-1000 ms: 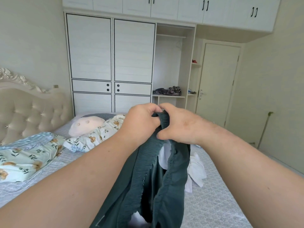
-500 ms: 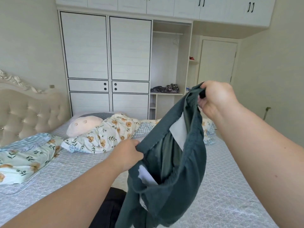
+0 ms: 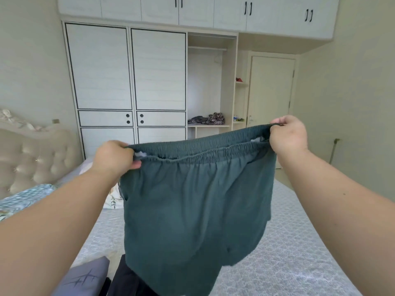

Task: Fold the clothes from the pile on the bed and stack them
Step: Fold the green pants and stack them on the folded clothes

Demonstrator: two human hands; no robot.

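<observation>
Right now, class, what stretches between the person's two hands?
In the head view, the green shorts' waistband spans from left hand to right hand.

Bare bed point(image 3: 299, 263) seen right & far; near-left blocked by dark clothes point(image 3: 126, 280), grey garment point(image 3: 85, 278).

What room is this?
A bedroom, most likely: there's a bed with a tufted headboard, and a big white wardrobe with folded clothes on its open shelf.
</observation>
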